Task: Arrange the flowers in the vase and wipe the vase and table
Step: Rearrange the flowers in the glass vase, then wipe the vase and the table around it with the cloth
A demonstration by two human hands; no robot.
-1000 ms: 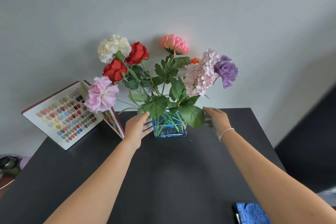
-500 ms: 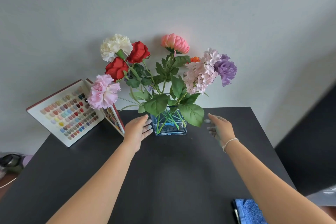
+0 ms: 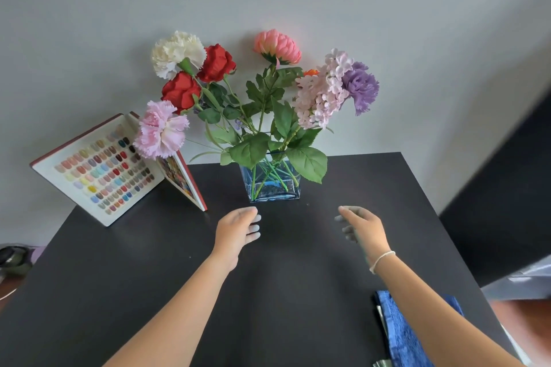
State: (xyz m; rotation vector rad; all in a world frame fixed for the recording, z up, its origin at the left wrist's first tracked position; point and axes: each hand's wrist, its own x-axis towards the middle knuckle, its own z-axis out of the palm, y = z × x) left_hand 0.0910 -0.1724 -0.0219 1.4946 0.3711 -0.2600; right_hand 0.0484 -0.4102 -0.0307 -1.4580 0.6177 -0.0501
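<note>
The vase point(image 3: 273, 182), a square one of blue-tinted glass, stands upright toward the far edge of the dark counter point(image 3: 149, 277), close to the wall, and it carries the whole bunch of flowers point(image 3: 262, 92): cream, red, pink, coral, lilac and purple heads fanned out above broad green leaves, with the stems crossing inside the glass. Both hands hover over the counter on the near side of the vase and apart from it. The left hand point(image 3: 237, 229) is released, fingers loosely curled and holding nothing; the right hand point(image 3: 362, 228), with a thin white band at the wrist, is likewise open and empty. Judging from how things lie, the arranging looks finished, since no loose stem is visible on the counter, and the wiping has yet to begin. A folded blue cloth point(image 3: 399, 334) lies at the near right corner of the counter, partly hidden beneath the right forearm, untouched. The likely next move is for the right hand to pick up that cloth and bring it to the glass, while the left hand steadies the vase, because the top-heavy bunch could tip it under a sideways rub. An open book of colour swatches point(image 3: 101, 170) stands propped at the left, just beside the pink bloom, and wiping there calls for care.
</note>
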